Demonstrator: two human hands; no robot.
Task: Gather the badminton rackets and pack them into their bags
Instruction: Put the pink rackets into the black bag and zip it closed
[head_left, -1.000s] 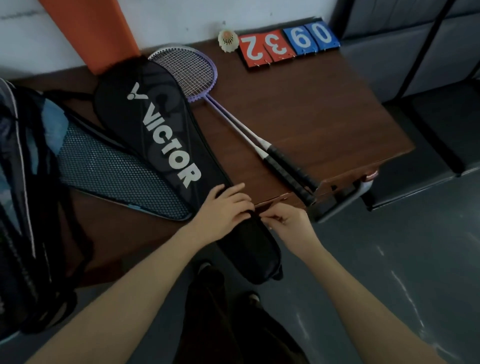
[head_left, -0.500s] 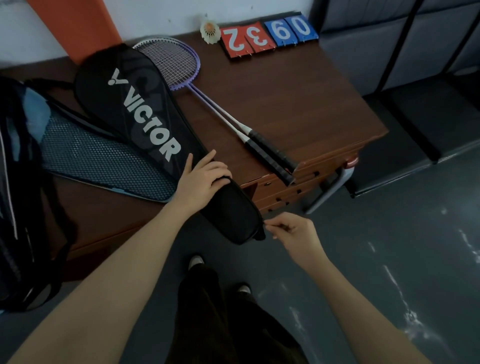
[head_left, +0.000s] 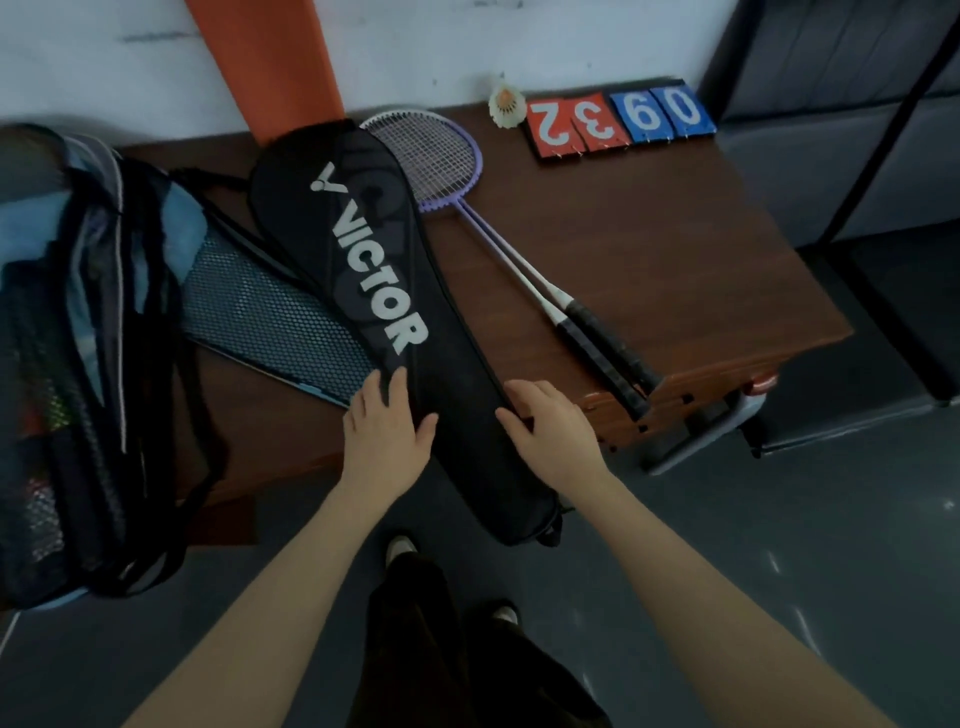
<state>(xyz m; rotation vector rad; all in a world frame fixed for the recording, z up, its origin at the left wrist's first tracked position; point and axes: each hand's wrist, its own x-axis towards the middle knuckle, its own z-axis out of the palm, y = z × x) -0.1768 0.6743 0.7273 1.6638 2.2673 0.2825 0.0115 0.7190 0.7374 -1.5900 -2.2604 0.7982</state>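
A black racket bag (head_left: 363, 270) marked VICTOR lies diagonally on the brown table (head_left: 649, 249), its narrow end hanging past the front edge. My left hand (head_left: 387, 431) lies flat on the bag's left edge, fingers apart. My right hand (head_left: 550, 431) curls its fingers over the bag's right edge. Two purple rackets (head_left: 498, 244) lie side by side to the right of the bag, apart from both hands. Their heads are partly hidden by the bag and their black grips reach the table's front corner. A blue bag with a mesh panel (head_left: 270, 317) lies partly under the black one.
A large dark sports bag (head_left: 78, 364) fills the table's left end. A shuttlecock (head_left: 506, 106) and red and blue score cards (head_left: 618, 119) stand at the back edge. An orange panel (head_left: 270, 62) leans on the wall. Grey seats (head_left: 831, 130) stand to the right.
My right hand has left the bag's lower tip and come up to its right edge. My left hand has slid to the bag's left edge.
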